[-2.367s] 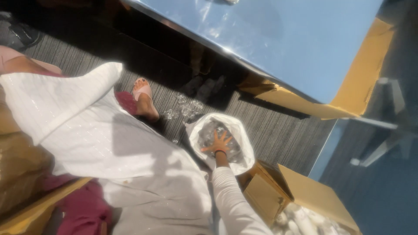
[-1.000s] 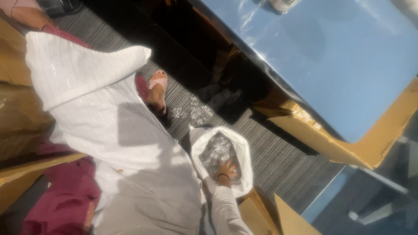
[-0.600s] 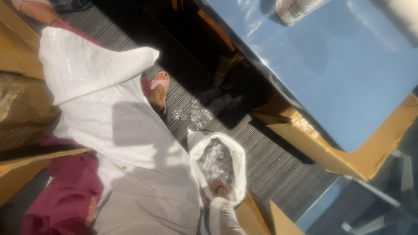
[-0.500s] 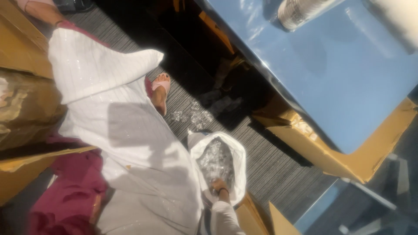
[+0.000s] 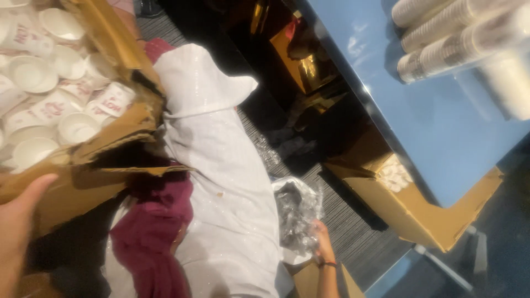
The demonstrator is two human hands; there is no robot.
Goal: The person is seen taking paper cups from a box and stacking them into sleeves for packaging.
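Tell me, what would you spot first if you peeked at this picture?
Probably the torn cardboard box at upper left, brimming with white paper cups; the left hand touches its lower edge. At bottom centre the right hand grips a white bag of crinkly clear plastic on the floor. At upper right, stacked cups lie on a blue table.

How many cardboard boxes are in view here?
3. One cardboard box of cups at upper left, by the left hand; one open box under the blue table; one box corner at the bottom edge, by the right hand. Others may lie out of frame.
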